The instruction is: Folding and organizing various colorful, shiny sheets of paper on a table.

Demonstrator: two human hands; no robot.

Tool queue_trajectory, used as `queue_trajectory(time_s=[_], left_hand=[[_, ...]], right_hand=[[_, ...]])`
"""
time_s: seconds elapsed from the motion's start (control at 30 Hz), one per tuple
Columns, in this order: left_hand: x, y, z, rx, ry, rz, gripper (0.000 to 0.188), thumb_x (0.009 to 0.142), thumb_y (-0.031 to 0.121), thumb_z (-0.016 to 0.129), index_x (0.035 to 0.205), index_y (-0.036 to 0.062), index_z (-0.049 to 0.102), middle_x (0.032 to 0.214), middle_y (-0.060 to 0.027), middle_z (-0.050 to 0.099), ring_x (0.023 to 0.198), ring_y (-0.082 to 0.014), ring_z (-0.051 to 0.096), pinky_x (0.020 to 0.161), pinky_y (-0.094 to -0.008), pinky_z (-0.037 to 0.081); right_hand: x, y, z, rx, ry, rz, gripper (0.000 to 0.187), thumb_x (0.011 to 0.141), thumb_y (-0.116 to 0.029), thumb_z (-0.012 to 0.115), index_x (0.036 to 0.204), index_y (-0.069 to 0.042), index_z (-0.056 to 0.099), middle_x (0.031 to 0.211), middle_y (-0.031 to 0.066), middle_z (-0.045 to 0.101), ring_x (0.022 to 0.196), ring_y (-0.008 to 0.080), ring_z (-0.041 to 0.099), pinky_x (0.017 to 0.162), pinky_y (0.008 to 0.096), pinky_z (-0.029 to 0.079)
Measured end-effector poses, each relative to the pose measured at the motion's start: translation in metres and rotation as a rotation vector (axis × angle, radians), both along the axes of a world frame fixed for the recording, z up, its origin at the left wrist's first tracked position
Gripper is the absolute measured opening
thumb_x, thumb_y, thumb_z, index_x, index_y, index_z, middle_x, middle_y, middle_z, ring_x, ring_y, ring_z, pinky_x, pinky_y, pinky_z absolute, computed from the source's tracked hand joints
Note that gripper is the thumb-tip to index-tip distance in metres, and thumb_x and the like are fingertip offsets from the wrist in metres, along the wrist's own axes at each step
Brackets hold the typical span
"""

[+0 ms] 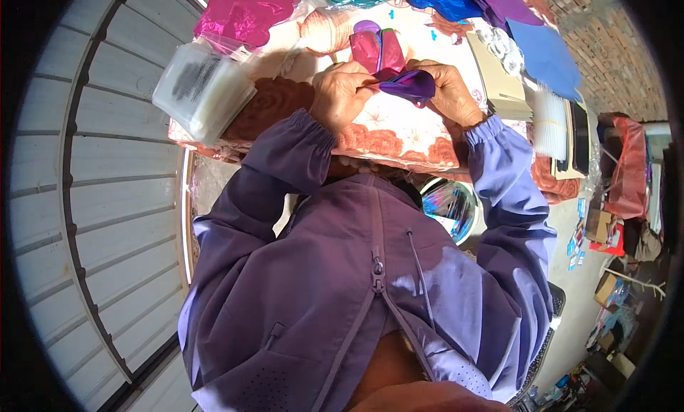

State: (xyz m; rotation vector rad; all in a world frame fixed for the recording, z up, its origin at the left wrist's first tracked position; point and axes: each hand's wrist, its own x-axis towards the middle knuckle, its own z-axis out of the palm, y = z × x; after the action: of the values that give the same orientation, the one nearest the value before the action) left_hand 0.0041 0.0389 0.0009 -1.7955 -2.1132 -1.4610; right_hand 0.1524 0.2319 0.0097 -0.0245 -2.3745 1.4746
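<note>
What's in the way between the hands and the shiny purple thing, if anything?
Nothing that I can see. The left hand and right hand both hold the shiny purple piece at its edges. A shiny pink piece lies just beyond it, not between.

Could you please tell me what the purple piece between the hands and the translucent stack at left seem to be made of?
Purple piece: probably thin foil film, glossy metallic, judging by its folds and bright sheen.
Translucent stack: likely smooth plastic, given its see-through layers and reflections; exact type unclear.
</note>
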Motion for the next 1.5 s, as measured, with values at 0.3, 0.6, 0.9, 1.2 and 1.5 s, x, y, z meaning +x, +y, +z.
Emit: queue_trajectory(time_s=[0.3, 0.6, 0.9, 1.2, 1.5], left_hand=[[-0.005, 0.0, -0.004, -0.196, -0.236, 0.086, 0.01, 0.078, 0.004, 0.073, 0.084, -0.0023, 0.07, 0.077, -0.0107, 0.066, 0.065, -0.0195, 0.063, 0.063, -0.0309, 0.05], [0.007, -0.013, 0.004, 0.066, 0.138, 0.029, 0.011, 0.075, 0.001, 0.067, 0.084, -0.0009, 0.071, 0.075, -0.0116, 0.064, 0.07, -0.0243, 0.065, 0.062, -0.0346, 0.051], [0.013, -0.025, 0.008, -0.032, 0.401, 0.051, 0.015, 0.074, 0.001, 0.062, 0.085, 0.001, 0.072, 0.08, -0.011, 0.064, 0.074, -0.0265, 0.062, 0.065, -0.0366, 0.051], [0.019, -0.025, 0.005, 0.021, 0.354, 0.078, 0.019, 0.072, 0.004, 0.062, 0.088, 0.006, 0.072, 0.077, -0.0061, 0.06, 0.079, -0.0262, 0.06, 0.069, -0.0396, 0.049], [0.013, -0.026, 0.011, 0.029, 0.184, 0.04, 0.01, 0.075, 0.002, 0.068, 0.085, -0.001, 0.069, 0.077, -0.0132, 0.062, 0.073, -0.0304, 0.062, 0.065, -0.0384, 0.049]], right_hand=[[-0.007, 0.001, 0.007, 0.067, -0.156, -0.132, 0.016, 0.086, -0.016, 0.072, 0.087, -0.001, 0.071, 0.07, 0.0054, 0.063, 0.061, 0.0088, 0.055, 0.058, 0.0268, 0.047], [-0.004, -0.016, 0.009, -0.199, -0.006, -0.013, 0.001, 0.082, 0.001, 0.07, 0.083, 0.002, 0.07, 0.08, 0.0023, 0.066, 0.072, 0.0086, 0.059, 0.065, 0.0227, 0.047], [-0.002, -0.01, 0.006, 0.104, 0.069, 0.01, 0.008, 0.076, 0.005, 0.071, 0.084, 0.002, 0.07, 0.086, 0.0087, 0.068, 0.082, 0.018, 0.062, 0.077, 0.0293, 0.05], [0.003, -0.016, 0.01, 0.251, 0.12, -0.002, 0.01, 0.077, 0.005, 0.07, 0.085, 0.0, 0.071, 0.086, 0.0092, 0.068, 0.086, 0.0214, 0.063, 0.08, 0.0303, 0.049], [0.004, -0.009, -0.002, 0.102, 0.036, -0.005, 0.007, 0.085, 0.0, 0.067, 0.09, 0.0, 0.072, 0.089, 0.0075, 0.068, 0.087, 0.0171, 0.062, 0.08, 0.0286, 0.049]])
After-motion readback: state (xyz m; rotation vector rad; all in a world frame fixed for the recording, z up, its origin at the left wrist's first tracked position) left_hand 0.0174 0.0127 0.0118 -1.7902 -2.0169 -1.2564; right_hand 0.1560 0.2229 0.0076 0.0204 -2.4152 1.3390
